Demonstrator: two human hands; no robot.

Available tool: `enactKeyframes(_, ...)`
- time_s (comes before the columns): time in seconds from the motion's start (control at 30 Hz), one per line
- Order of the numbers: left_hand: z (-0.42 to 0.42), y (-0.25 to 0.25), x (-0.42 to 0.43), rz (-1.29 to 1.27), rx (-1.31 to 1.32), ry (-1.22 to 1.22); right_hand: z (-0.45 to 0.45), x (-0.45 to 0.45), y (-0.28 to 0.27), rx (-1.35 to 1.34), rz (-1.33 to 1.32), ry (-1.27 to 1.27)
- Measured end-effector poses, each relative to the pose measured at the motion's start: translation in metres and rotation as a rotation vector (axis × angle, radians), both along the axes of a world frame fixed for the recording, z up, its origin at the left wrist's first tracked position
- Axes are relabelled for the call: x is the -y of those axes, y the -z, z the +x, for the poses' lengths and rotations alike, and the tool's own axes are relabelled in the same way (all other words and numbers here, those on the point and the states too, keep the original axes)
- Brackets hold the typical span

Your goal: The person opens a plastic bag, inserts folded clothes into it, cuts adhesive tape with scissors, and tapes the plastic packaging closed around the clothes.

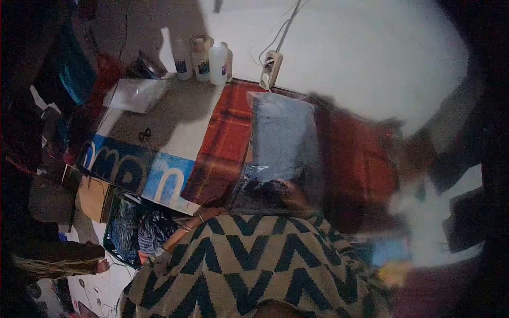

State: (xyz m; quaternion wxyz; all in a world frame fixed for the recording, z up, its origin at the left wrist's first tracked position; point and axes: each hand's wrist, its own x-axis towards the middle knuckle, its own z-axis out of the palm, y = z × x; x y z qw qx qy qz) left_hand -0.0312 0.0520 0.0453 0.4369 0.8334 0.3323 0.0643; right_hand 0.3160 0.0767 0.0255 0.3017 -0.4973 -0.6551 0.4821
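Observation:
A clear plastic bag (283,138) with folded grey-blue cloth inside lies in front of me on a red plaid cloth (225,132). Its near end, close to my chest, is loose, shiny and dark. My right hand (291,196) is at this near end, fingers curled on the plastic; shadow blurs their outline. At the bag's lower left corner is my left hand (214,211), dim and partly hidden by my patterned sweater (265,254). A bracelet shows on that wrist. Whether the left fingers grip the plastic cannot be made out.
Small scissors (145,134) lie on a printed sheet (185,114) to the left. Behind stand several bottles, one a white bottle (218,63), and a power strip (271,69) with cords. A crate (111,238) of textiles sits low left. Blur covers the right side.

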Motion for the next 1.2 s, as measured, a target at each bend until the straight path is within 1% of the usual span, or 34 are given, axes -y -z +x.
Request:
enactKeyframes(0.03, -0.001, -0.001, 0.000, -0.025, 0.019, 0.015, -0.008, 0.005, -0.015, -0.131, 0.052, -0.056)
enactKeyframes(0.07, -0.002, -0.002, -0.002, -0.051, 0.032, 0.035, -0.017, 0.011, -0.031, -0.066, -0.109, 0.002)
enactKeyframes(0.1, -0.004, -0.007, -0.003, -0.078, 0.042, 0.059, -0.031, 0.018, -0.060, -0.001, -0.269, 0.061)
enactKeyframes(0.13, -0.007, -0.012, -0.006, -0.106, 0.050, 0.086, -0.034, 0.018, -0.068, 0.035, -0.319, 0.064)
enactKeyframes(0.27, -0.033, -0.038, -0.024, -0.199, 0.088, 0.168, -0.016, 0.039, -0.091, 0.094, -0.355, -0.043)
enactKeyframes(0.3, -0.043, -0.043, -0.033, -0.227, 0.082, 0.153, -0.007, 0.048, -0.098, 0.103, -0.384, -0.069)
enactKeyframes(0.33, -0.053, -0.048, -0.044, -0.309, 0.041, 0.082, 0.003, 0.061, -0.110, 0.114, -0.420, -0.088)
enactKeyframes(0.37, -0.063, -0.052, -0.054, -0.495, -0.063, -0.100, 0.014, 0.074, -0.121, 0.117, -0.466, -0.106)
enactKeyframes(0.4, -0.073, -0.054, -0.063, -0.492, -0.052, -0.118, 0.025, 0.084, -0.134, 0.121, -0.507, -0.116)
enactKeyframes(0.47, -0.092, -0.056, -0.082, -0.324, 0.160, -0.510, 0.048, 0.101, -0.164, 0.108, -0.605, -0.106)
enactKeyframes(0.53, -0.100, -0.078, -0.106, -0.187, -0.005, -0.754, 0.067, 0.101, -0.194, 0.085, -0.673, -0.063)
enactKeyframes(0.6, -0.117, -0.059, -0.144, 0.027, 0.033, -0.807, 0.082, 0.092, -0.222, 0.015, -0.680, 0.047)
enactKeyframes(0.67, -0.130, -0.038, -0.209, 0.018, -0.040, -0.817, 0.089, 0.071, -0.240, -0.080, -0.618, 0.213)
enactKeyframes(0.7, -0.123, -0.049, -0.230, 0.104, 0.021, -0.868, 0.089, 0.059, -0.242, -0.085, -0.539, 0.319)
enactKeyframes(0.73, -0.112, -0.064, -0.251, 0.192, 0.087, -0.916, 0.087, 0.050, -0.244, -0.070, -0.462, 0.407)
enactKeyframes(0.8, -0.102, -0.074, -0.316, 0.342, 0.306, -0.892, 0.083, 0.027, -0.236, 0.192, -0.222, 0.557)
enactKeyframes(0.83, -0.100, -0.085, -0.358, 0.415, 0.269, -0.903, 0.063, 0.019, -0.240, 0.002, -0.309, 0.595)
enactKeyframes(0.87, -0.094, -0.096, -0.391, 0.489, 0.231, -0.912, 0.055, 0.012, -0.239, -0.098, -0.345, 0.612)
enactKeyframes(0.9, -0.075, -0.129, -0.400, 0.529, 0.126, -1.007, 0.047, 0.004, -0.237, -0.197, -0.382, 0.631)
enactKeyframes(0.93, -0.060, -0.168, -0.404, 0.567, 0.019, -1.099, 0.046, -0.001, -0.233, -0.091, -0.399, 0.582)
enactKeyframes(0.97, -0.054, -0.183, -0.418, 0.576, 0.025, -1.090, 0.048, -0.004, -0.227, 0.014, -0.416, 0.535)
enactKeyframes(1.0, -0.049, -0.198, -0.441, 0.561, -0.103, -1.070, 0.055, -0.007, -0.221, 0.008, -0.409, 0.545)
enactKeyframes(1.03, -0.046, -0.209, -0.462, 0.546, -0.232, -1.050, 0.065, -0.009, -0.212, 0.116, -0.437, 0.513)
enactKeyframes(1.07, -0.048, -0.203, -0.489, 0.553, -0.226, -1.040, 0.072, -0.012, -0.207, 0.224, -0.467, 0.481)
enactKeyframes(1.13, -0.053, -0.175, -0.542, 0.704, -0.457, -1.005, 0.076, -0.013, -0.202, 0.228, -0.450, 0.551)
enactKeyframes(1.17, -0.042, -0.193, -0.524, 0.592, -0.456, -1.053, 0.078, -0.011, -0.200, 0.237, -0.441, 0.614)
enactKeyframes(1.2, -0.041, -0.185, -0.542, 0.599, -0.457, -1.030, 0.083, -0.009, -0.195, 0.225, -0.449, 0.634)
